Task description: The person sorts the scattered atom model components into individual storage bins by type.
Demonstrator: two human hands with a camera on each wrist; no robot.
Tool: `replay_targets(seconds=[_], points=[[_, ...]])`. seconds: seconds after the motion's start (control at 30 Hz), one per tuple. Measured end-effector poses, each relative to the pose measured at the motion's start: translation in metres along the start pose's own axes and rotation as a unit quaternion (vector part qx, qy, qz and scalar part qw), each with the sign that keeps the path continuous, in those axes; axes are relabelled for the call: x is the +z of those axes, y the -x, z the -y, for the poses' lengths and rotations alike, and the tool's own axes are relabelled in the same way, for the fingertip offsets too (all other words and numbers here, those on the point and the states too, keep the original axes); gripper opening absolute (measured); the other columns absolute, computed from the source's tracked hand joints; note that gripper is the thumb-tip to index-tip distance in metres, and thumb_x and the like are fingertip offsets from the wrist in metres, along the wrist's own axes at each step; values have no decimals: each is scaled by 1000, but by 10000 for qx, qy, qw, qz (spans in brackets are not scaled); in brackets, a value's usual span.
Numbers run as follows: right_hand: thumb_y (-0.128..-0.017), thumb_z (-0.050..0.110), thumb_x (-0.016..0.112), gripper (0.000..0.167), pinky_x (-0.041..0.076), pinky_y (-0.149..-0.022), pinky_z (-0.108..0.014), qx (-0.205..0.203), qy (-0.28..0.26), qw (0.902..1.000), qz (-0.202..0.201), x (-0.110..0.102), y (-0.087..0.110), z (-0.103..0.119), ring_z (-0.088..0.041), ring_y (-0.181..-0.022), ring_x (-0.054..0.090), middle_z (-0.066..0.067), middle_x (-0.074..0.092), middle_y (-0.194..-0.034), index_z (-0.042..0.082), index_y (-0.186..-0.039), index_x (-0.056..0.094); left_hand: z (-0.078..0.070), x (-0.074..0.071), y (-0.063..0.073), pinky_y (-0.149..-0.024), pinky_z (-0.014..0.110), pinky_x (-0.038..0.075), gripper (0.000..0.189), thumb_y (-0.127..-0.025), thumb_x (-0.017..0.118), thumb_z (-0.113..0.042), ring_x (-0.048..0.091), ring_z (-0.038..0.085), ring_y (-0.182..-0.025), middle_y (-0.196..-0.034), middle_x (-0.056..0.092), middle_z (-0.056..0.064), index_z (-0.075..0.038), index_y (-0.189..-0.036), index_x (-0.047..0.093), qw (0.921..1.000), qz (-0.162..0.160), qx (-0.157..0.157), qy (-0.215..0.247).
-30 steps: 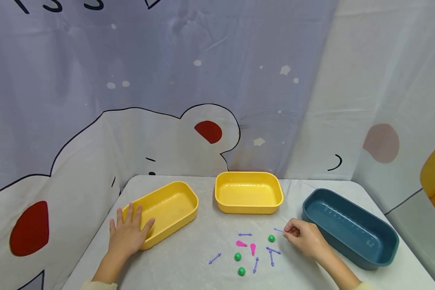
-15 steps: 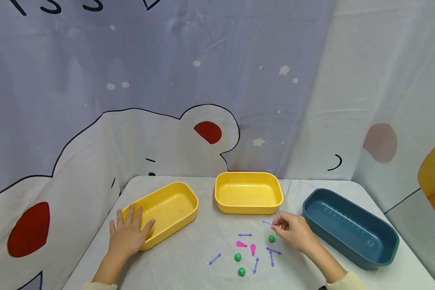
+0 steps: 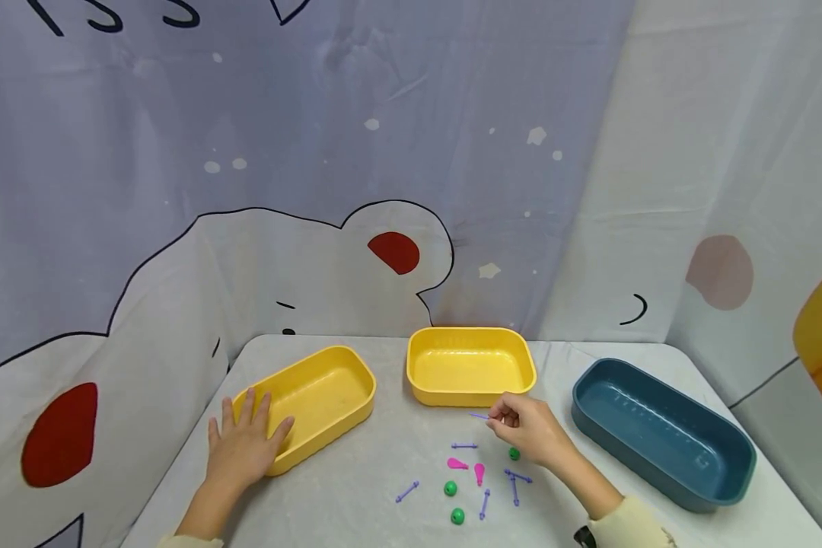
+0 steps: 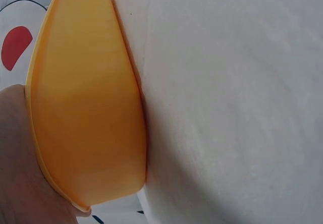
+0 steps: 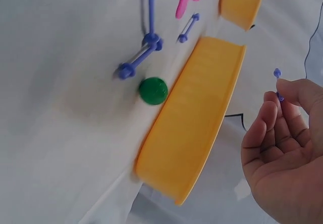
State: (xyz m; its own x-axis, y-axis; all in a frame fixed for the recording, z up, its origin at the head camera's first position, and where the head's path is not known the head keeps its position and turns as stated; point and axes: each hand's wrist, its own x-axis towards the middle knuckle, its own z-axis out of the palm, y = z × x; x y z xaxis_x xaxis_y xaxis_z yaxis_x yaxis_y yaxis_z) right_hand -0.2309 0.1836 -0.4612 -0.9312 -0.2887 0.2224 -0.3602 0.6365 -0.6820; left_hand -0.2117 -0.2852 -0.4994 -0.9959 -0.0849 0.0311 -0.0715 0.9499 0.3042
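My right hand (image 3: 530,430) pinches a small purple stick (image 5: 277,80) with knobbed ends between thumb and fingers. It hangs over the table just in front of the middle yellow tray (image 3: 471,398). My left hand (image 3: 241,447) lies with spread, straight fingers on the near end of the left yellow tray (image 3: 329,426), its palm over the rim. In front of the right hand lie several purple sticks (image 3: 464,446), two pink pear-shaped pieces (image 3: 457,463) and green beads (image 3: 450,488). One green bead (image 5: 153,91) sits close to the crossed purple sticks in the right wrist view.
A dark blue tray (image 3: 657,441) stands slanted on the right side of the table. White cloth (image 3: 342,510) covers the table. Behind it hangs a printed curtain (image 3: 301,152) with a bear outline.
My right hand has carried the purple stick left and slightly away from me, from beside the blue tray to before the middle yellow tray. The left hand stays put.
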Motion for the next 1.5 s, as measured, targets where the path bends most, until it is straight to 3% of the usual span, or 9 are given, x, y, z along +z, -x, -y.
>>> replay_targets(seconds=[0.53,0.93,1.5], points=[[-86,8,80,15,50,-58,-20,-575,-664,9961,-109,32,-27,16,-4,-63,54,10,62,-72,17,-85,68,2,1,2,-111,78,-4,84,-103,37,-62,-3,62,-146,-164,12,31,0,-158,27,10000,-5,-38,-45],[-89,12,79,8,52,-63,-21,-227,-1227,9922,-77,56,-48,32,-7,-69,60,6,69,-78,14,-87,71,2,1,2,-111,78,-1,83,-103,38,-61,-2,63,-145,-164,12,31,0,-158,28,10000,-63,-1,-71],[-89,12,79,6,51,-64,-19,55,-1663,9860,-116,92,-79,60,-10,-71,58,2,69,-81,10,-90,73,-2,-2,1,-112,77,-1,79,-104,39,-58,-2,62,-146,-165,11,30,-1,-158,28,10000,-47,-15,-79]])
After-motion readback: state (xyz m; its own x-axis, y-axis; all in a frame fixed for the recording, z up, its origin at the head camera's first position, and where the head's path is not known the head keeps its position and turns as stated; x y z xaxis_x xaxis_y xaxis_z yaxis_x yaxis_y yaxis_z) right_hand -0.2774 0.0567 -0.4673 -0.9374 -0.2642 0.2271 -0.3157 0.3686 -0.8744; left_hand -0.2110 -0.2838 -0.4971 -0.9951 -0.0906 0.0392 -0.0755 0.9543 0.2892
